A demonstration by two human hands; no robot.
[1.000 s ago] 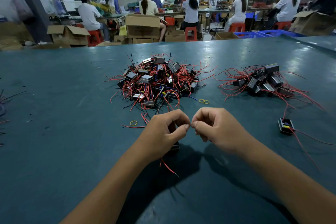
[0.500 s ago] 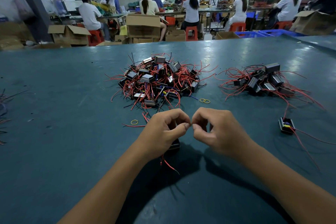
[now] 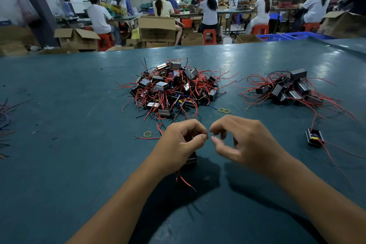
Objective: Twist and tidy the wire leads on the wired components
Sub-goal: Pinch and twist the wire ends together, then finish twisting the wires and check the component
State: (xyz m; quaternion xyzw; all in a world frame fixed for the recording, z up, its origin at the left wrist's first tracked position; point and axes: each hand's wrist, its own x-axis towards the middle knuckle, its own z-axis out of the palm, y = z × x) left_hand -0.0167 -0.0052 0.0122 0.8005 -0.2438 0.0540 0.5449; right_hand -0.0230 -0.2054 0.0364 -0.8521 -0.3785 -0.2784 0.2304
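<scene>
Head view: my left hand [image 3: 178, 145] is curling around a black wired component [image 3: 191, 160] tucked beneath its palm, red leads [image 3: 183, 181] trailing toward me; my right hand [image 3: 244, 141] is hovering just beside it, fingers loosely bent, gripping nothing, over the teal table [image 3: 69, 154].

No legible txt, labels, brands or nos. anywhere; cardboard boxes [image 3: 156, 29] at the back were too blurred to read.
</scene>
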